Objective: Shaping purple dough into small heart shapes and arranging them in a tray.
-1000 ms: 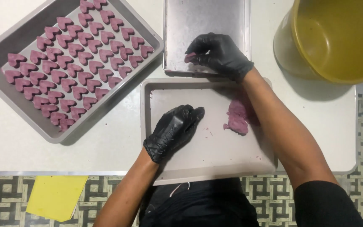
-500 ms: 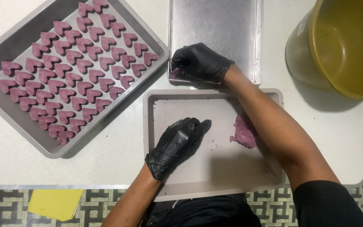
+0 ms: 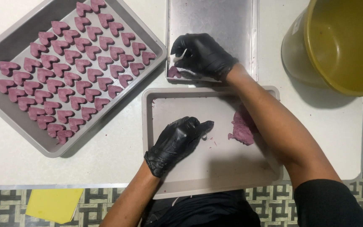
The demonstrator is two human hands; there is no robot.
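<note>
While both gloved hands work over the white table [image 3: 118, 159], I log the scene from the biggest item down. Yellow bucket [image 3: 341, 42] sits at the far right corner, well apart from the hands. Big grey baking tray [image 3: 143, 80] lies tilted at the left, filled with rows of purple heart-shaped pieces [image 3: 70, 77]. Beige work tray [image 3: 215, 176] sits nearest my body; steel tray [image 3: 215, 21] lies just beyond it, their edges almost touching.

My right arm crosses over the beige tray. Right hand [image 3: 202, 54], black glove, rests at the near left corner of the steel tray, fingers curled around a small white cutter [image 3: 180, 56], pinched closed on it. One purple heart piece [image 3: 174, 72] lies on the steel just under that hand.

Left hand [image 3: 177, 141], black glove, lies on the beige tray, fingers loosely bent, tips pressed down on the surface; holding nothing that I can see. Purple dough lump [image 3: 242, 128] sits on the same tray, right of that hand, partly under my right forearm. Small crumbs [image 3: 211, 141] between fingertips and lump.

Yellow cloth [image 3: 53, 204] lies on the patterned floor, below the table edge.
</note>
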